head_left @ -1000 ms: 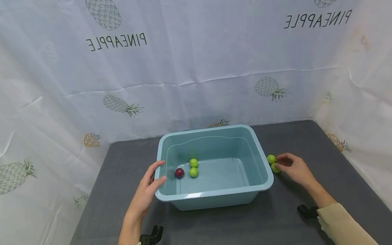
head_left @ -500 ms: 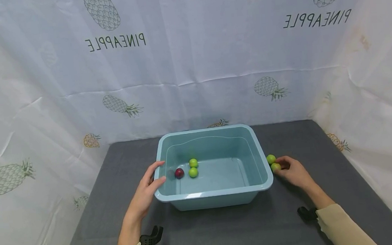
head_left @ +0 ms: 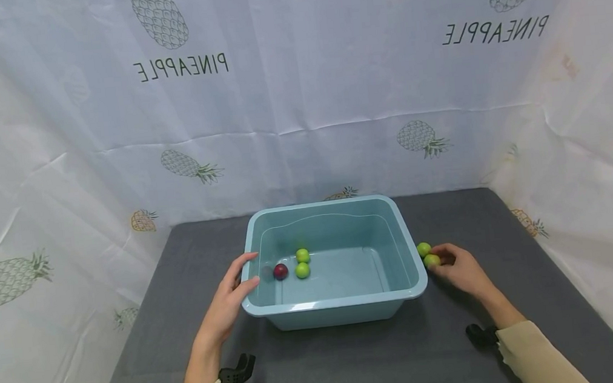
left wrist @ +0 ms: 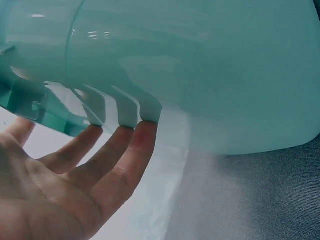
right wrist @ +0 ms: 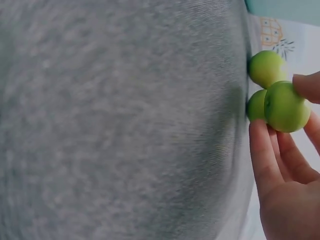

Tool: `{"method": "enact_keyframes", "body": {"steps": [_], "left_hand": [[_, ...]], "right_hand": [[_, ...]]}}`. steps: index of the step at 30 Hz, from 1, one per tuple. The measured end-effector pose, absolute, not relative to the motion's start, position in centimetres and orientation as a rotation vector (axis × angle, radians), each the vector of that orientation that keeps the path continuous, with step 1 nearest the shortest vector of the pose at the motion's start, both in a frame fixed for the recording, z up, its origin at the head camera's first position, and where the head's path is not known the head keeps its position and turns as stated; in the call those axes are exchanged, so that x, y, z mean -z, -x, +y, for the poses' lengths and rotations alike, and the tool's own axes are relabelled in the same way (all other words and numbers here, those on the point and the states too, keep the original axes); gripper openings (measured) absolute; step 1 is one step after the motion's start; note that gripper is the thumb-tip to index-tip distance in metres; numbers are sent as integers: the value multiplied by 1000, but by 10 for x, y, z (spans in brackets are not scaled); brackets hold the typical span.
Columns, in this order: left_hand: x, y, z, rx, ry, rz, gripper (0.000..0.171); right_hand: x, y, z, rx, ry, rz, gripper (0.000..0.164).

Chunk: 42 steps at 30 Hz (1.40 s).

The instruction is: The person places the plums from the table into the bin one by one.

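Note:
A light teal basin (head_left: 338, 302) stands mid-table, with my left hand (head_left: 222, 305) at its left side. Thumb and index finger reach over the rim, while the other fingertips meet the outer wall in the left wrist view. To the right of the basin, my right hand (head_left: 461, 269) pinches a small round green fruit (right wrist: 286, 107) between thumb and fingers. Two more green fruits, one nearer the basin (right wrist: 266, 69) and one partly hidden behind the held one (right wrist: 255, 105), sit right beside it. Inside the basin lie a dark red fruit (head_left: 281, 271) and two green fruits (head_left: 303, 270).
A dark grey cloth covers the table (head_left: 349, 364). White curtains (head_left: 298, 95) printed with pineapples hang behind it and along both sides. A black strap (head_left: 236, 373) circles the left wrist, and another black mount (head_left: 480, 334) sits at the right one.
My right thumb and fingers have drawn in around the near green fruit, which shows more fully in the head view. My left hand and the basin have stayed put.

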<state>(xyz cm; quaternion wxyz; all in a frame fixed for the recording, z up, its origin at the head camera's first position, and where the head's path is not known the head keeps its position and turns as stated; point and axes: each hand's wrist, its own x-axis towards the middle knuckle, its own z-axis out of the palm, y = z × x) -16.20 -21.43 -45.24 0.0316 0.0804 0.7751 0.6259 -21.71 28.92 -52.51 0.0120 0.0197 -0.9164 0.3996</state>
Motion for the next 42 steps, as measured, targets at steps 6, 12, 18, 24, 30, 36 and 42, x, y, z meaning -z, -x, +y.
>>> {"method": "enact_keyframes", "body": {"steps": [6,12,18,24,30,36,42], "left_hand": [[453,162,-214,-1927,-249,2387,50],[454,162,-215,-1919,-245,2397,50],[454,162,-215,-1918,-240,2397,49],[454,162,-215,-1917,-229,2394,50],[453,162,-215,-1915,-225,2398,49],[454,162,-215,-1918,-228,2393,49],[453,162,-215,-1913,-227,2399,49]], "right_hand": [[517,216,288,-1296,-96,-2820,39],[509,216,287,-1322,-115,-2784,38],[501,214,285,-1361,-140,-2749,37],[492,213,285,-1388,-186,-2715,36],[482,212,283,-1418,-246,-2655,36],[469,212,278,-1468,-311,-2590,36],[454,212,271,-1495,-351,-2563,35]]}}
